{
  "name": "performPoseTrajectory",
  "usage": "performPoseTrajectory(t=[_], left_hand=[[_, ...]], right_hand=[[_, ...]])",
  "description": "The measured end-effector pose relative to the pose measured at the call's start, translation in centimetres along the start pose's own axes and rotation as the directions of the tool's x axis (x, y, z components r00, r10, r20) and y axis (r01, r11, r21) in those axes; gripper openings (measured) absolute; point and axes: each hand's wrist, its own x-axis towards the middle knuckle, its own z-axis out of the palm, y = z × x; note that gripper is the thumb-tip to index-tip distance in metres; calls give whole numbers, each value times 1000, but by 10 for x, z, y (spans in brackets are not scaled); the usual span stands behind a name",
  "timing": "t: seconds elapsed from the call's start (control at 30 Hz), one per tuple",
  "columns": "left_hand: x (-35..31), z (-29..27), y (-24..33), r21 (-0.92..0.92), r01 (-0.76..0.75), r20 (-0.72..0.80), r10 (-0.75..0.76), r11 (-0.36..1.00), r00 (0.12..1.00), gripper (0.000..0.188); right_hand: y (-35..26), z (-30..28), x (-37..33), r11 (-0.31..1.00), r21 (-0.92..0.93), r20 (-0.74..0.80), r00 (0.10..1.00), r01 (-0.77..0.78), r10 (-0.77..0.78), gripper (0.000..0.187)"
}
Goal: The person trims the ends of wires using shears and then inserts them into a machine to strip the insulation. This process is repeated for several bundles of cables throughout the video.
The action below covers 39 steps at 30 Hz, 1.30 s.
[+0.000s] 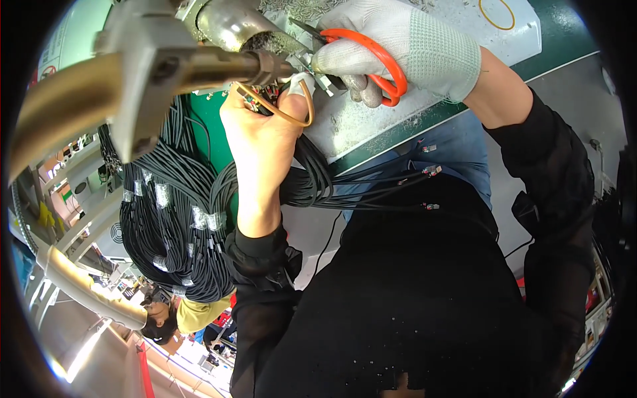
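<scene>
My right hand (424,50), in a white knit glove, is closed on scissors (393,66) with orange-red handles. Dark blade parts show past the glove at the upper left and beneath the fingers. My left hand (262,142) is closed round the ends of several black cables (315,179), whose runs trail below and to the right. A tan rubber band (286,119) loops across its fingers, and a white covering (302,85) sits on one fingertip. Between the hands, small silvery metal connector pieces (323,81) lie close to the blades; their exact hold is partly hidden.
A metal tube nozzle (229,23) and a thick bracketed arm (139,79) stand close at the upper left. Bundled black cables (166,225) hang over the green table's (206,132) edge. Metal scraps (358,132) litter a white sheet. Another person (199,312) is at the lower left.
</scene>
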Motion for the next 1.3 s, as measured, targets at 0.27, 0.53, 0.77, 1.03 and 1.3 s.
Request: performPoseTrajectory(t=[0.27, 0.53, 0.77, 1.03, 1.3], left_hand=[[-3, 8, 5, 31, 18, -85, -15, 999, 996, 16], [1, 2, 6, 56, -2, 55, -1, 998, 998, 7], [-17, 17, 13, -369, 102, -137, -162, 924, 977, 6], [-70, 0, 32, -490, 305, 333, -148, 817, 931, 13], [-88, 28, 44, -207, 66, 153, -34, 976, 988, 17]], right_hand=[[3, -2, 2, 997, 82, 37, 999, 6, -10, 31], [4, -1, 3, 997, 82, 19, 1000, 1, -2, 32], [2, 11, -17, 965, -253, -122, 987, 74, -108, 34], [21, 26, -88, 767, -627, -342, 836, 137, -429, 23], [5, 57, -98, 985, -159, -246, 964, 66, -104, 14]])
